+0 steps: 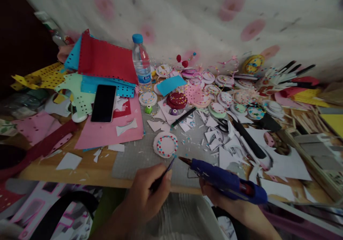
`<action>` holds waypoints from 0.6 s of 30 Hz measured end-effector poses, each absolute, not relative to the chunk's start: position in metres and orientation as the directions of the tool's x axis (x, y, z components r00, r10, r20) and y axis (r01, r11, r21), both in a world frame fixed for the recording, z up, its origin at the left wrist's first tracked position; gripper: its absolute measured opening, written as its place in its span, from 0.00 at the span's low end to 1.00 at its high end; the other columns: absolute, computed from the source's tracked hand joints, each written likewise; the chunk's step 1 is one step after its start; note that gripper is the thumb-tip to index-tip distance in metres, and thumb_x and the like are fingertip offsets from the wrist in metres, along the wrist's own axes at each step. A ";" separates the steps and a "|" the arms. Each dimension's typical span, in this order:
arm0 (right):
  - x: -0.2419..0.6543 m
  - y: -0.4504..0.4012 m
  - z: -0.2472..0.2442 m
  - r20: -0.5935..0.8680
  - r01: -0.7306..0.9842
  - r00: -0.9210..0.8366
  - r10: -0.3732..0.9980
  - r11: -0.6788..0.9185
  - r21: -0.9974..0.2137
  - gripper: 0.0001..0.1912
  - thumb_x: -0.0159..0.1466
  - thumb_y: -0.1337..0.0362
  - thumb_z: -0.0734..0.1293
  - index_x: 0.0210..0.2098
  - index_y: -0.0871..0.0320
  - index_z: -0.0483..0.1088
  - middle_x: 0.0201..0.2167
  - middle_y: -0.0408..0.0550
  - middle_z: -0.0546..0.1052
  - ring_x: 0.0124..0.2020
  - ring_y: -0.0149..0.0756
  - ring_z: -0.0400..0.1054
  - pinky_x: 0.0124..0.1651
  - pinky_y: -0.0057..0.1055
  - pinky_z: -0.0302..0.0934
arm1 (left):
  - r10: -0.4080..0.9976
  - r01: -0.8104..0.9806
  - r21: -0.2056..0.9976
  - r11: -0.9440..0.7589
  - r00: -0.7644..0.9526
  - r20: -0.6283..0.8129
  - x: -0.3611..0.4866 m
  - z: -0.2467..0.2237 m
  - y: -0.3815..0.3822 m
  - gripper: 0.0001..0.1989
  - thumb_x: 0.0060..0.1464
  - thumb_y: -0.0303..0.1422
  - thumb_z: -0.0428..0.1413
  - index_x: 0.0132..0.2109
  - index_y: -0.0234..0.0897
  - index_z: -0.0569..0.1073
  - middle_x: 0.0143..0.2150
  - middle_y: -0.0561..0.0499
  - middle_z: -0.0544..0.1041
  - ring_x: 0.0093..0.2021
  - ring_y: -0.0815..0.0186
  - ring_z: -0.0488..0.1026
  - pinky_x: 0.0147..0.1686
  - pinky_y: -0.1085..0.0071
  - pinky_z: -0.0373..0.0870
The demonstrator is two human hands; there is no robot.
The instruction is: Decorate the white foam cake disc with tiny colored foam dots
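Note:
My left hand point(151, 190) is closed around dark tweezers point(166, 171); a tiny light-blue piece shows at their tip. In my right hand point(225, 197) is a blue hot glue gun point(227, 181), its nozzle pointing left, close to the tweezers' tip but apart from it. Just beyond both tips lies a round white disc point(165, 144) with a ring of red and blue bits on its face. It rests flat on a grey mat point(128, 161) near the table's front edge. Neither hand touches the disc.
White paper scraps point(230, 147) and a black-handled cutter point(249, 140) lie right. A black pen point(183, 117) is behind the disc. Further back are several decorated discs point(225, 98) and a water bottle point(142, 63). A phone point(103, 103) lies left on pink sheets point(128, 134).

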State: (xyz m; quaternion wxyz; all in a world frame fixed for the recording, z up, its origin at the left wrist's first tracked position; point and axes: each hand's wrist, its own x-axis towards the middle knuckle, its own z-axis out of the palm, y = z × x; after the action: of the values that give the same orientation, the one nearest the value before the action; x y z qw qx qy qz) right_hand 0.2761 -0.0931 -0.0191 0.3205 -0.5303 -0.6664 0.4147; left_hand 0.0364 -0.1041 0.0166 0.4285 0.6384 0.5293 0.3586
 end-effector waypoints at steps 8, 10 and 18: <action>0.279 -0.092 -0.020 -0.025 0.407 -0.314 0.949 0.110 -0.907 0.08 0.59 0.58 0.67 0.36 0.55 0.73 0.27 0.46 0.77 0.25 0.37 0.72 0.28 0.32 0.71 | 0.980 0.380 0.921 -0.083 0.200 0.006 0.036 0.015 -0.104 0.17 0.62 0.28 0.46 0.26 0.39 0.50 0.20 0.59 0.49 0.20 0.73 0.49 0.20 0.74 0.46; 0.279 -0.092 -0.020 -0.024 0.396 -0.323 0.946 0.112 -0.911 0.09 0.59 0.58 0.67 0.37 0.55 0.73 0.27 0.46 0.77 0.24 0.37 0.72 0.27 0.32 0.71 | 0.980 0.383 0.920 -0.079 0.201 0.001 0.036 0.016 -0.103 0.17 0.62 0.28 0.46 0.25 0.39 0.50 0.20 0.59 0.49 0.19 0.73 0.49 0.20 0.74 0.46; 0.282 -0.095 -0.025 0.009 0.425 -0.336 0.942 0.160 -0.891 0.09 0.59 0.60 0.67 0.40 0.54 0.72 0.29 0.47 0.77 0.25 0.37 0.73 0.25 0.30 0.71 | 0.979 0.415 0.904 -0.097 0.202 0.013 0.036 0.018 -0.102 0.17 0.61 0.27 0.47 0.25 0.39 0.50 0.20 0.59 0.50 0.20 0.74 0.50 0.20 0.74 0.46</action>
State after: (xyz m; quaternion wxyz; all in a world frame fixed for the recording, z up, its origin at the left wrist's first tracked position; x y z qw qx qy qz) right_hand 0.2822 -0.0945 -0.0251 0.3042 -0.4895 -0.6980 0.4250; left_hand 0.0362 -0.1023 0.0182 0.4116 0.6568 0.5309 0.3425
